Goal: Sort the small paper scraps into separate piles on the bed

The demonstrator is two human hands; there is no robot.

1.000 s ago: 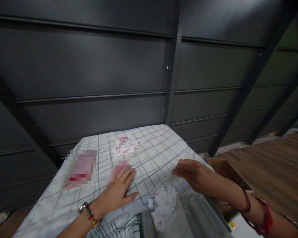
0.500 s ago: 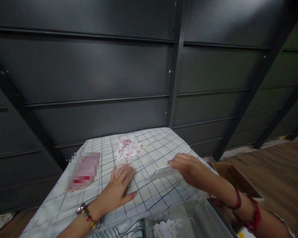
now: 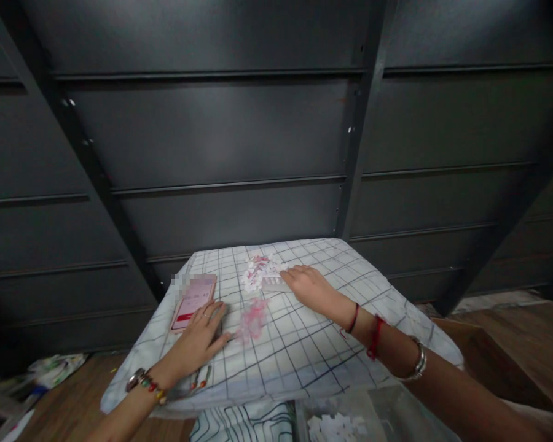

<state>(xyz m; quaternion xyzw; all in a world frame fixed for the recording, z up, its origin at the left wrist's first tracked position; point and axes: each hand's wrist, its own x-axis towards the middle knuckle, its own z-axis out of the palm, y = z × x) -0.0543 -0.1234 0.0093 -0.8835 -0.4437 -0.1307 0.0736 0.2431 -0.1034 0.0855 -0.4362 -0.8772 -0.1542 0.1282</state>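
Observation:
My right hand (image 3: 309,288) pinches a flat whitish plastic piece with a row of slots (image 3: 273,283), at the near right edge of a pile of small white and pink bits (image 3: 255,270). My left hand (image 3: 203,337) lies palm down with its fingers apart. Its fingertips reach the lower right edge of a pink-screened phone (image 3: 194,301). Just right of that hand is a clear, pink-tinted thing (image 3: 254,319), perhaps a small plastic bag. Nearer me, two thin sticks with orange ends (image 3: 201,377) rest on the cloth.
A white checked cloth (image 3: 313,356) covers the table, which stands against a dark panelled wall (image 3: 230,135). At the near edge are a clear plastic box (image 3: 378,402) with white pieces inside and a wavy-striped cloth (image 3: 244,423). A cardboard box (image 3: 493,362) stands at right.
My right hand has carried the slotted piece forward and left to the pile. My left hand has moved left off the pink-tinted thing toward the phone. The whole view has shifted.

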